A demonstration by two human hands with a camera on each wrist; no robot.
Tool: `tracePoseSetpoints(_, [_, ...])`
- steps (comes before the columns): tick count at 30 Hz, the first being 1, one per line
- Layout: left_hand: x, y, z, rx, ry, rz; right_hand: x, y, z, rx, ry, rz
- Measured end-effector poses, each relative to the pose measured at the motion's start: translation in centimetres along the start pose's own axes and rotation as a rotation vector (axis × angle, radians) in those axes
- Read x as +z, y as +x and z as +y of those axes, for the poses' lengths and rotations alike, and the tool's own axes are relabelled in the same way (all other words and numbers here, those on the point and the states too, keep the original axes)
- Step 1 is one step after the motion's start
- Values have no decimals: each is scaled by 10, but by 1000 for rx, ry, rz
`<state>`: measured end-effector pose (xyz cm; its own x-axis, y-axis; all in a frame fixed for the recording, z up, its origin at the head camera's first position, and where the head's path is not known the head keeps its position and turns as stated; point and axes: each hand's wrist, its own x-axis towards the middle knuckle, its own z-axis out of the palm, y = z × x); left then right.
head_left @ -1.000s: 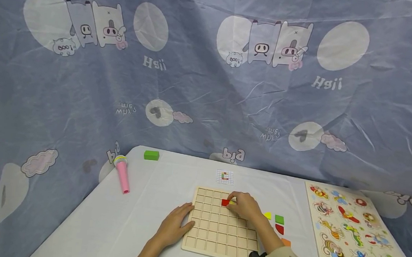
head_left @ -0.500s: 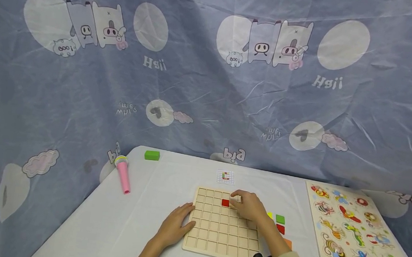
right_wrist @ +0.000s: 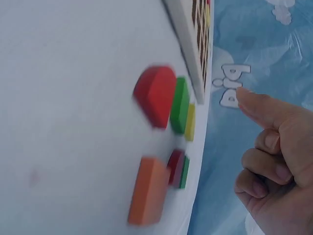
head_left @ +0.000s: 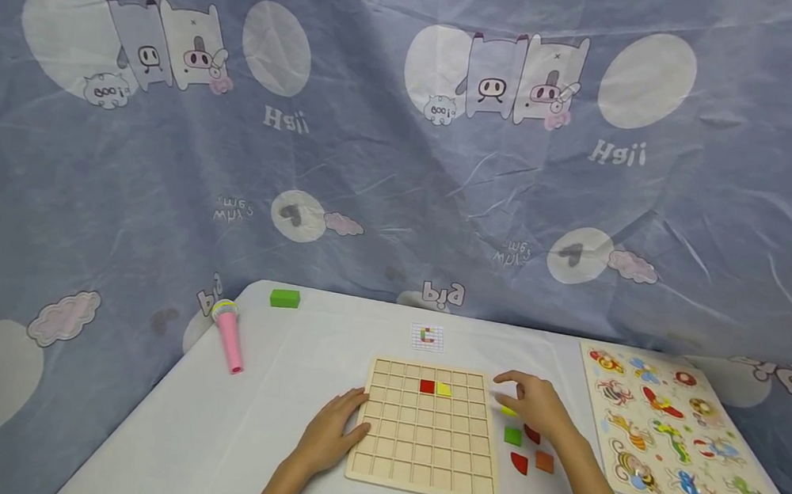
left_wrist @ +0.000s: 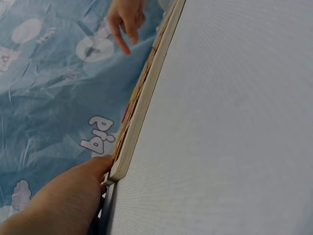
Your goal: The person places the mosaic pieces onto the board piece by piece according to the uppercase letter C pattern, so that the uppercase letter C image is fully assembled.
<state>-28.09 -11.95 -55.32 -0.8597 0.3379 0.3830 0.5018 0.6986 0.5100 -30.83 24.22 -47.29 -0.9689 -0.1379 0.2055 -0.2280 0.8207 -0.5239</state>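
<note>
In the lower middle of the head view a wooden grid board (head_left: 427, 429) lies flat on the white worktop (head_left: 220, 437). The left hand (head_left: 331, 436) rests against the board's left edge, its fingers straight and relaxed and laid over the frame; the left wrist view shows the same contact at the board's corner. Two tiles sit side by side in the board's second row: a red tile (head_left: 427, 387) and a yellow tile (head_left: 443, 389), touching each other.

The right hand (head_left: 537, 405) hovers just right of the board with its fingers loosely curled and holding nothing, above a small cluster of loose pieces: a green piece (head_left: 512, 435), a red piece (head_left: 520, 463) and an orange piece (head_left: 544, 462).

Above the board lies a small pattern card (head_left: 426, 337). At the right of the frame sits an animal puzzle board (head_left: 678, 441). At the left lie a pink toy microphone (head_left: 230, 334) and a green block (head_left: 284, 298).
</note>
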Motion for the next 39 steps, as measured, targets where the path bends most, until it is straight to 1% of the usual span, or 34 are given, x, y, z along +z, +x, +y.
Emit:
tracePoseSetpoints(4, [-2,0,1,-4,-8,-3,-6,-6,15,24,-4,-18])
tracePoseSetpoints(8, [-3,0,1,-10,-10,-10,-6,-11,26,46,-24,-43])
tracePoseSetpoints(16, [-2,1,1,-17,-9,-24,-1,-14,36,109,-70,-64])
tracePoseSetpoints(21, [-2,1,1,-14,-15,-24,2,-15,39,120,-78,-62])
tracePoseSetpoints(30, [-3,0,2,-9,-20,-28,4,-16,41,111,-49,-47])
tracePoseSetpoints(39, [-2,0,3,-21,-20,-36,6,-16,44,62,-38,-31])
